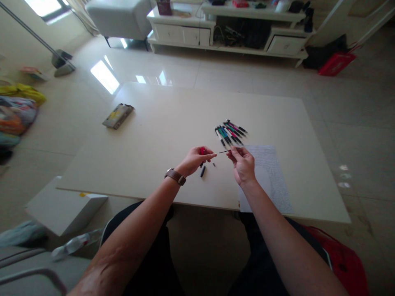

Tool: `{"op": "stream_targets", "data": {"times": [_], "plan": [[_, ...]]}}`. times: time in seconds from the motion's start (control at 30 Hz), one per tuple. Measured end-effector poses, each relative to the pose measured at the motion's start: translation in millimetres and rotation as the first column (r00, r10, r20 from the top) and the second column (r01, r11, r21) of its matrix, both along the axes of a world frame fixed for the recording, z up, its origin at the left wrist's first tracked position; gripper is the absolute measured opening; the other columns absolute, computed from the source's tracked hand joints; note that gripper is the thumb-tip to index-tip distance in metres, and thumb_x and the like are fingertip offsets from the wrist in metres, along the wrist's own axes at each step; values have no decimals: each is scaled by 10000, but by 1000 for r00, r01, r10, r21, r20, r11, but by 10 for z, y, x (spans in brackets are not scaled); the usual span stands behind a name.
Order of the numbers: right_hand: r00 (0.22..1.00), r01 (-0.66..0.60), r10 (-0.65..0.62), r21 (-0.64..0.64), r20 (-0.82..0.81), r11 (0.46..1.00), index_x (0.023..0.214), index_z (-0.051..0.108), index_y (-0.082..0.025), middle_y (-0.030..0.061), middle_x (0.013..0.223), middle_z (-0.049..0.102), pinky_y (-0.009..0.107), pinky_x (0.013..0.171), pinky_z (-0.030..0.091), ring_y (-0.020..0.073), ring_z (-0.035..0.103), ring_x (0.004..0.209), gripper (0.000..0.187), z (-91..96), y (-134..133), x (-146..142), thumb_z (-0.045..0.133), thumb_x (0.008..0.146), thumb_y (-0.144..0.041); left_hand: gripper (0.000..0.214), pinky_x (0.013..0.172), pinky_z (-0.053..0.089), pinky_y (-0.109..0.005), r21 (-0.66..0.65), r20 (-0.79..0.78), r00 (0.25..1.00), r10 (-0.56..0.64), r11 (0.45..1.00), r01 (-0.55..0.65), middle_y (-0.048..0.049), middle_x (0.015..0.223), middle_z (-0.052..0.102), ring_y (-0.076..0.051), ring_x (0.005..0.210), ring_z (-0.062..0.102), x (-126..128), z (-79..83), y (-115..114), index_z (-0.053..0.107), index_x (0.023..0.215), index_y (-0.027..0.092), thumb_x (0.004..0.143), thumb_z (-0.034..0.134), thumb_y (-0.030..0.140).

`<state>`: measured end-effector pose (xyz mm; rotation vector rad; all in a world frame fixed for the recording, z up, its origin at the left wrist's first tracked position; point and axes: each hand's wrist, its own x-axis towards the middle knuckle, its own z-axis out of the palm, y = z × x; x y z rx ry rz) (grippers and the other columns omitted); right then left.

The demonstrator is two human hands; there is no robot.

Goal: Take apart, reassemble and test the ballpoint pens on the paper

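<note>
My left hand (195, 160), with a brown-strapped watch at the wrist, is closed around a pink pen barrel (202, 151) that the fingers partly hide. My right hand (243, 165) pinches a thin dark pen refill (224, 151), whose free end points left toward the left fingertips. A narrow gap seems to lie between them. Below, on the white table (166, 123), are a black pen grip (203, 171) and a small pen tip (214, 164). Several pens (230, 132) in various colours lie side by side just beyond my hands.
A printed sheet of paper (274, 176) lies under my right forearm, reaching the table's near edge. A grey and yellow box (118, 116) sits at the far left of the tabletop. Beyond the table stand a white TV cabinet (182, 35) and a grey stool (120, 18).
</note>
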<state>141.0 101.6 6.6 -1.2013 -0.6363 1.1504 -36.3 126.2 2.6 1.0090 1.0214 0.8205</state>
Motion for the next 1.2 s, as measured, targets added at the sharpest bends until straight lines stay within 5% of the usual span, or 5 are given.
{"op": "stream_targets", "data": {"times": [0.23, 0.4, 0.63, 0.8, 1.2], "plan": [[1000, 16, -17, -69, -24, 997, 801, 651, -216, -3, 751, 683, 304, 751, 576, 136, 666, 701, 278, -62, 21, 55, 822, 675, -395, 437, 656, 436, -238, 37, -25, 999, -27, 999, 28, -71, 939, 733, -99, 730, 615, 2, 19, 6, 655, 1098, 150, 731, 809, 331], [1000, 8, -10, -79, -22, 997, 797, 644, -221, -2, 755, 695, 293, 736, 575, 139, 681, 713, 242, -98, 45, 118, 801, 699, -378, 297, 748, 476, -269, 113, -121, 983, -135, 982, 149, -99, 1123, 708, -110, 798, 655, -27, 8, 22, 589, 1144, 160, 848, 577, 161], [998, 48, -51, -65, -44, 997, 802, 659, -215, -18, 733, 680, 275, 747, 572, 115, 661, 673, 223, -86, 49, 98, 803, 683, -336, 95, 780, 502, -314, 306, -196, 974, -111, 937, 168, -48, 971, 666, -108, 762, 621, -36, -108, 26, 395, 959, 209, 935, 451, 136], [998, 45, -48, -80, -46, 996, 771, 656, -210, -16, 712, 673, 279, 710, 558, 118, 643, 646, 229, -78, 38, 87, 824, 663, -323, 110, 723, 484, -287, 294, -268, 961, -70, 944, 150, 5, 829, 601, -103, 708, 570, -81, -81, 31, 419, 978, 206, 931, 437, 109], [1000, -14, 15, -31, 25, 999, 755, 668, -190, -21, 696, 658, 275, 683, 507, 107, 622, 631, 251, -93, 27, -1, 839, 658, -347, 136, 712, 461, -284, 243, -192, 973, -128, 955, 173, 8, 852, 587, -108, 738, 582, -63, -86, 39, 476, 949, 189, 872, 585, 160]]}}
